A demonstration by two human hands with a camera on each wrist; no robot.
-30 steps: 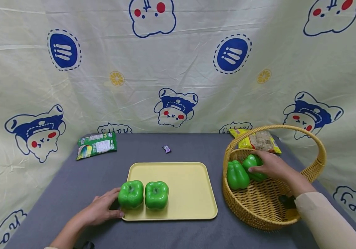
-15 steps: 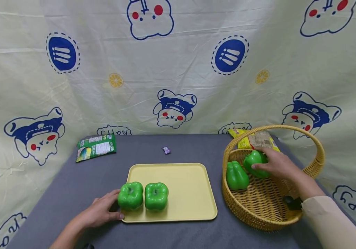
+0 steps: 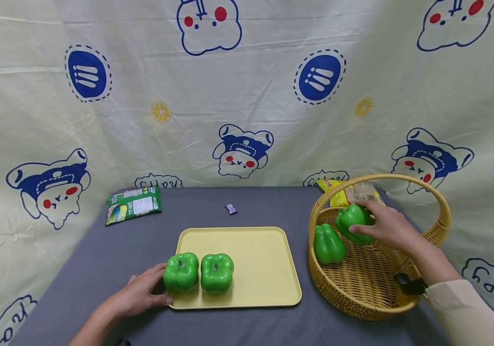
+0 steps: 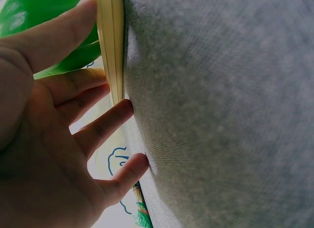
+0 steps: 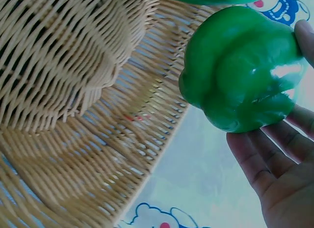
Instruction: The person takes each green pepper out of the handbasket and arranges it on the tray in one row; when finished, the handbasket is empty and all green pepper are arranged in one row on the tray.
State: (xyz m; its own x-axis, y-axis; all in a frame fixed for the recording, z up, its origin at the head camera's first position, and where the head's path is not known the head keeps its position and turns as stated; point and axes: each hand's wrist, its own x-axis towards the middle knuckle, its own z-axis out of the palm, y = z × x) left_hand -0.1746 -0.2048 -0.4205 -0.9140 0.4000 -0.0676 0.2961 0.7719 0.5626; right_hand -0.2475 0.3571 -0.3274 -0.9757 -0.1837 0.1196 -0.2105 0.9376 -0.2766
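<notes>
Currently, my right hand (image 3: 389,226) grips a pepper (image 3: 354,222) at the basket (image 3: 331,286); lifting should clear the handle (image 3: 395,176). My left hand (image 3: 143,290), fingers spread, touches the tray (image 3: 264,269).

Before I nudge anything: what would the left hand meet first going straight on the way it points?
The tray first: the left hand appears to touch its left edge. Its left pepper looks next in line, though depth is unclear.

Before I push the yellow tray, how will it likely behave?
The yellow tray looks stiff, its edges running straight. Lying flat, it will probably slide rather than tip. Its smooth surface may feel slippery.
</notes>
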